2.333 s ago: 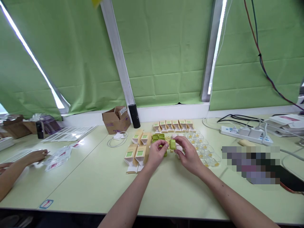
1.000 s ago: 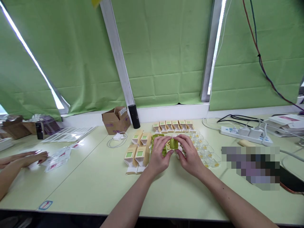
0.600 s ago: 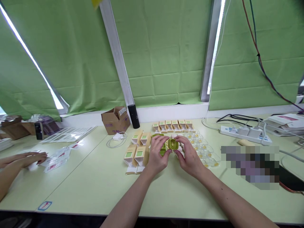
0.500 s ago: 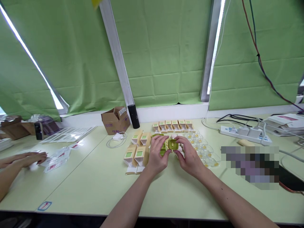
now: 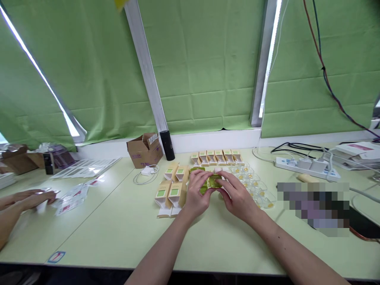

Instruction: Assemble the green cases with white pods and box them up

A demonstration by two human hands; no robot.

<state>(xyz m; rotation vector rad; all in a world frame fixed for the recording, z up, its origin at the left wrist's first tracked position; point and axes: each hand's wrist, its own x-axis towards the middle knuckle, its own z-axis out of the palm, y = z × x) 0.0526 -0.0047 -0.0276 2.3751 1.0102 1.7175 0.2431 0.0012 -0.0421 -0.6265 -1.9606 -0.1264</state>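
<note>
Both of my hands are raised over the middle of the table around a small olive-green square container (image 5: 215,181). Its hollow side faces me. My left hand (image 5: 197,196) pinches the container's left side between thumb and fingers. On its right side, the fingers and thumb of my right hand (image 5: 240,198) close in the same way. More green containers (image 5: 203,189) show partly behind my left fingers. To the right of my right hand lie clear plastic trays (image 5: 254,184) with small yellowish pieces in them. White pieces (image 5: 221,169) lie just beyond my fingers, partly hidden.
Tan cartons with green labels (image 5: 168,193) stand to the left; a row of similar cartons (image 5: 216,157) is behind. A cardboard box (image 5: 145,150), black bottle (image 5: 167,145), power strip (image 5: 307,168) and phone (image 5: 363,221) surround. Another person's hands (image 5: 35,198) work at far left.
My right fingers have shifted slightly left and further over the green container. The oval shape seen inside it earlier no longer shows clearly. The other person's hands have moved slightly.
</note>
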